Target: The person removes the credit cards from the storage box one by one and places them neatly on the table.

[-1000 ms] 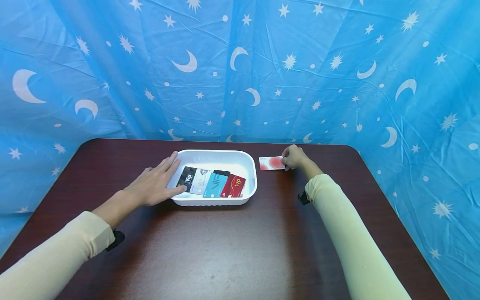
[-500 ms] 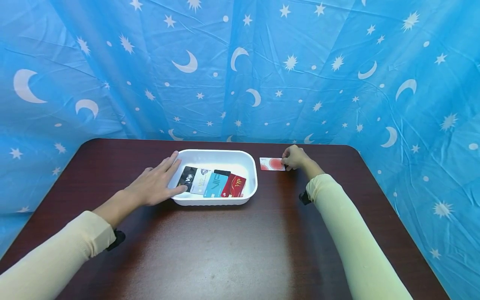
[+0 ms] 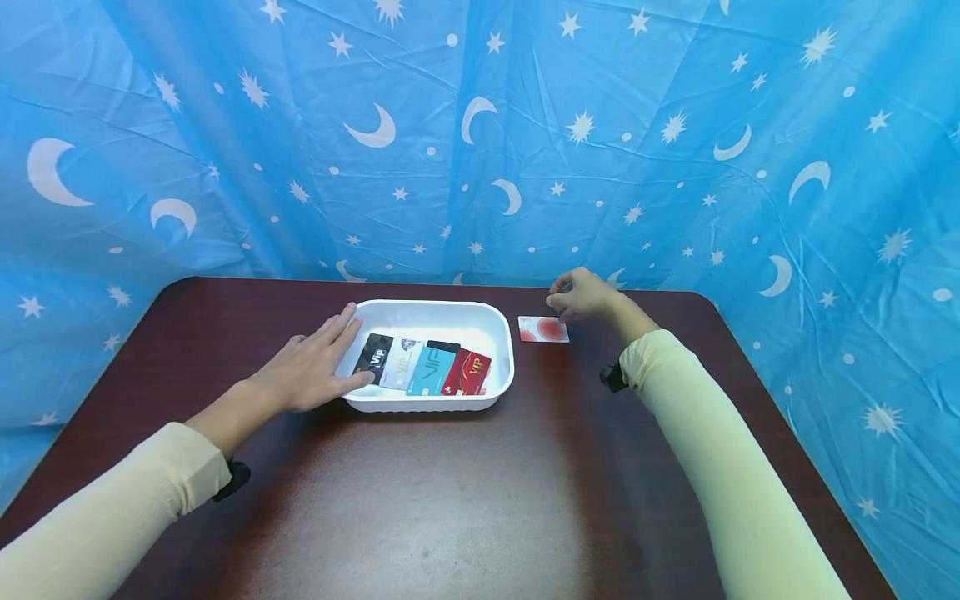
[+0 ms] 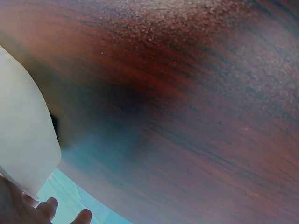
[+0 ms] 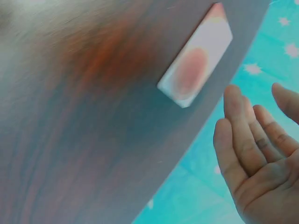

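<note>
The right hand (image 3: 583,293) hangs over the right end of a thin white card printed with red-pink circles (image 3: 536,331), its grip loosely spread, thumb apart from the fingers, with nothing in it. The card lies flat on the glossy red-brown surface (image 3: 450,492), just right of a white rectangular plastic tray with rounded corners (image 3: 420,403). Something this flat offers little to pinch, so it probably handles best with a fingertip steadying its face and the thumb working along an edge; a light touch should keep it from skidding. The left hand (image 3: 311,364) rests straight fingers on the tray's left rim, gripping nothing, which seems enough to steady it without tipping. Inside lie overlapping black (image 3: 373,354), white (image 3: 401,364), light-blue (image 3: 431,372) and red (image 3: 467,372) plastic cards, with a further black one mostly hidden

Only the head view gives this layout, but there the right fingertips overlap the card and look almost on it; the right wrist view shows them clear of it, palm visible. The left wrist view shows the tray's outer wall and some fingertips, none of the cards
</note>
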The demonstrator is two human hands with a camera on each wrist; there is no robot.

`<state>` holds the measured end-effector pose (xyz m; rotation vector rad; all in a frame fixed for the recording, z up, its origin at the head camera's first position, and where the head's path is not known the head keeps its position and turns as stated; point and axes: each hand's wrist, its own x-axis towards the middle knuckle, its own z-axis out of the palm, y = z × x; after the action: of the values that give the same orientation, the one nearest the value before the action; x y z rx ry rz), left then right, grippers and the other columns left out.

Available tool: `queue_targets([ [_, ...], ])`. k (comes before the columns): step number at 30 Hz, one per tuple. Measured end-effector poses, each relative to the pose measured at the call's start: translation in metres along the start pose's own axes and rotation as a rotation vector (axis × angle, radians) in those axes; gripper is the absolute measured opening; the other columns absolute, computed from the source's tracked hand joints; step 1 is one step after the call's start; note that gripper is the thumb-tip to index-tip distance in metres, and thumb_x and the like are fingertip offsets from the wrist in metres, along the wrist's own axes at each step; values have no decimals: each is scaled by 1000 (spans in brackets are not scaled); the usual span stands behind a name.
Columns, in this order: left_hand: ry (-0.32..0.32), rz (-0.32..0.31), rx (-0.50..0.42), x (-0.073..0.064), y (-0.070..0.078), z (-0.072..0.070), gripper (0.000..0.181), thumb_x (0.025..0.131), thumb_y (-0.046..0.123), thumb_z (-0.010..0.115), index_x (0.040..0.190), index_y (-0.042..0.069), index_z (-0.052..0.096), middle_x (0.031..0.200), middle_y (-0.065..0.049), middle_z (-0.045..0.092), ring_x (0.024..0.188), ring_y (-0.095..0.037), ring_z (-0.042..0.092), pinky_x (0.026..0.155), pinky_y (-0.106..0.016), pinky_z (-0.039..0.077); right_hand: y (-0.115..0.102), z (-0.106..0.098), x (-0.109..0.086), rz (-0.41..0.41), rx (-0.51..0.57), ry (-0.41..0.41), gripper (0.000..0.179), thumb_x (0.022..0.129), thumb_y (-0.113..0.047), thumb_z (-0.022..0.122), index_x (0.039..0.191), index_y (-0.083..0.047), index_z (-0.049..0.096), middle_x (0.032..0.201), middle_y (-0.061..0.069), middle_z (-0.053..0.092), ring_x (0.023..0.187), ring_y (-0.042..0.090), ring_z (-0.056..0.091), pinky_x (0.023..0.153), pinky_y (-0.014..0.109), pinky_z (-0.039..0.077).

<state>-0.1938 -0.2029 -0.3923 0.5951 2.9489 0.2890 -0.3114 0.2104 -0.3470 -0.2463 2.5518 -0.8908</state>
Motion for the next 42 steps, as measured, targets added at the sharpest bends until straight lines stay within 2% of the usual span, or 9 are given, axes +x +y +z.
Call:
queue_targets([
  [6, 5, 4, 5, 0, 1, 1, 92, 93, 55, 57, 156, -2, 22, 164, -22, 11, 146, -46, 23, 102, -72, 32, -23, 0, 3, -65, 119, -72, 39, 101, -15, 57, 132, 8, 53, 122, 27, 63, 97, 36, 71, 90, 46, 55],
  [9, 8, 5, 6, -1, 1, 1, 92, 93, 55, 57, 156, -2, 22, 164, -22, 11, 146, -46, 23, 102, -72, 32, -33, 2, 4, -82, 173, -93, 39, 100, -15, 58, 133, 7, 52, 124, 26, 63, 97, 34, 71, 88, 42, 56],
  [16, 6, 1, -1, -2, 0, 2, 92, 92, 55, 57, 156, -1, 22, 164, -22, 11, 146, -47, 23, 101, -73, 32, -57, 13, 1, -110, 196, -160, 40, 99, -13, 61, 133, 5, 52, 126, 25, 62, 102, 39, 69, 89, 43, 55],
  [21, 4, 2, -3, -3, 0, 2, 92, 92, 55, 57, 156, -2, 22, 164, -22, 11, 146, -46, 23, 102, -73, 32, -71, 21, 1, -99, 201, -226, 41, 98, -15, 63, 134, 2, 53, 124, 23, 63, 103, 36, 69, 94, 46, 53],
  [25, 3, 5, -3, -4, -1, 1, 93, 92, 55, 57, 156, -1, 21, 164, -22, 10, 146, -46, 22, 103, -73, 31, -80, 27, 2, -79, 184, -288, 44, 97, -16, 65, 136, 1, 52, 127, 21, 61, 106, 35, 68, 97, 47, 51],
  [33, -2, 3, -3, -4, 0, 1, 93, 92, 56, 56, 157, -1, 20, 164, -22, 10, 146, -46, 22, 102, -72, 32, -92, 42, 6, -67, 117, -411, 50, 97, -12, 65, 141, 4, 47, 128, 19, 59, 110, 34, 67, 93, 41, 53],
  [38, -4, 2, -2, -4, -1, 1, 93, 92, 56, 56, 157, -1, 21, 164, -22, 10, 146, -46, 23, 102, -73, 32, -99, 53, 10, -46, 30, -439, 51, 96, -14, 67, 141, 1, 48, 126, 18, 61, 111, 32, 67, 93, 39, 54],
  [42, 2, 5, -2, -3, -2, 1, 92, 92, 56, 56, 157, -1, 21, 164, -22, 11, 146, -46, 23, 102, -72, 32, -101, 58, 15, -13, 9, -449, 50, 96, -14, 67, 140, 0, 49, 126, 18, 64, 112, 30, 67, 94, 37, 53],
])
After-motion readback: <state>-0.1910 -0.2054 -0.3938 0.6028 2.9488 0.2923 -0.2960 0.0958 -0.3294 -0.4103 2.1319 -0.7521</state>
